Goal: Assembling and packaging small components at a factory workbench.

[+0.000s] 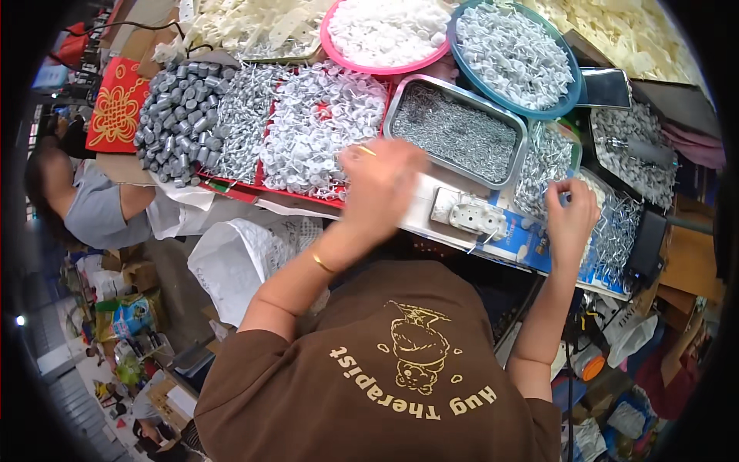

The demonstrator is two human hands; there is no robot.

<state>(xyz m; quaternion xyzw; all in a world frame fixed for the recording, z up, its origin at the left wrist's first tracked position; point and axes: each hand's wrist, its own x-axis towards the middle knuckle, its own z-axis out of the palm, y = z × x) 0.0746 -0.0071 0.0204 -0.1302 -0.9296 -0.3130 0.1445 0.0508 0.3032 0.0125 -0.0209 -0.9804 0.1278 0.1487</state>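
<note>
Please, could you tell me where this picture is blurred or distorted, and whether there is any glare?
Head view: left hand smeared, right hand clearer; head view: black borders at both sides, co-worker at left tipped sideways; head view: small bright spot near the left border.

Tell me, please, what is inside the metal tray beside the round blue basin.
The metal tray holds many small, thin metal pieces, too small to identify exactly. They cover its bottom, so whatever lies beneath them cannot be seen.
</note>
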